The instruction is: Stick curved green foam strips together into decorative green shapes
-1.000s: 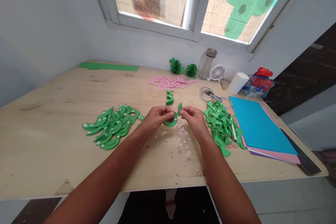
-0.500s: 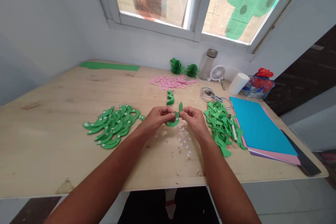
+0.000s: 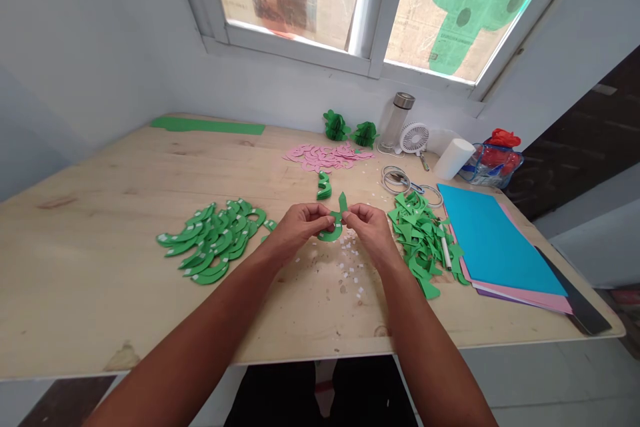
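My left hand (image 3: 299, 225) pinches a curved green piece (image 3: 330, 234) that bears small white squares. Close on its right, my right hand (image 3: 369, 221) grips a narrow green strip (image 3: 343, 201) with a pointed top, which meets the curved piece between the fingertips. Beyond the hands lies a small stack of green curved pieces (image 3: 324, 185). A heap of similar green pieces with white squares (image 3: 215, 240) spreads to the left of my left hand. Tiny white paper squares (image 3: 351, 260) are scattered on the wood just below the hands.
Green scraps (image 3: 420, 233) with a white pen (image 3: 446, 253) lie right, beside blue sheets (image 3: 500, 240). Tape rolls (image 3: 396, 180), pink cutouts (image 3: 325, 157), green paper shapes (image 3: 337, 126), a bottle (image 3: 397, 120), a fan (image 3: 415, 139) and a white roll (image 3: 454, 159) stand or lie farther back.
The pointed green strip has shifted slightly left and now overlaps the curved piece's upper end. Both hands have stayed almost in place.
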Demonstrator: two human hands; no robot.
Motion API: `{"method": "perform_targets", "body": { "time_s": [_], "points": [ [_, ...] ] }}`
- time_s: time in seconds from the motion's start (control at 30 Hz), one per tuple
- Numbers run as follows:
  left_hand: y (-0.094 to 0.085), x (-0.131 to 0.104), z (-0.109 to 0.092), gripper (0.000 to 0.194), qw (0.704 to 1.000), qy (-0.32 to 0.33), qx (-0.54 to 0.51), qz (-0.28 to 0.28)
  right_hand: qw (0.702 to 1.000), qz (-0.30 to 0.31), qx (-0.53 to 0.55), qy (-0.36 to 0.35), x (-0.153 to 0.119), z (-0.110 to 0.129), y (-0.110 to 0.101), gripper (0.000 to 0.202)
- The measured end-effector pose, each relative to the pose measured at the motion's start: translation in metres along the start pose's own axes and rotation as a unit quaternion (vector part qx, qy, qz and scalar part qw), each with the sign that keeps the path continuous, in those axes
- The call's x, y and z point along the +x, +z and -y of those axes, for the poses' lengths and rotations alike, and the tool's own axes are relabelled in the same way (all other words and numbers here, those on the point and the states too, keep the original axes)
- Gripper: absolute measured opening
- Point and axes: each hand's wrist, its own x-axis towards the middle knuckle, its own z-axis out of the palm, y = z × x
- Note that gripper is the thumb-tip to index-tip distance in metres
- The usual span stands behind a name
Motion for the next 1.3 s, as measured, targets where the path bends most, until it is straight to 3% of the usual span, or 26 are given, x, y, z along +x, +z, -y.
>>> {"method": "perform_targets", "body": {
  "time_s": [0.4,1.1,1.3],
  "points": [
    [0.004,0.002,0.002,0.017,0.994,0.062,-0.005,-0.092,0.999,0.011,-0.037,-0.023,0.002,-0.008,0.001,0.013],
    [0.007,0.001,0.003,0.019,0.991,0.065,-0.002,-0.121,0.996,0.014,-0.085,-0.03,0.001,-0.008,0.002,0.021],
    [0.007,0.002,0.004,0.018,0.992,0.039,-0.053,-0.104,0.997,0.018,-0.076,-0.023,0.002,-0.011,0.001,0.018]
  ]
}}
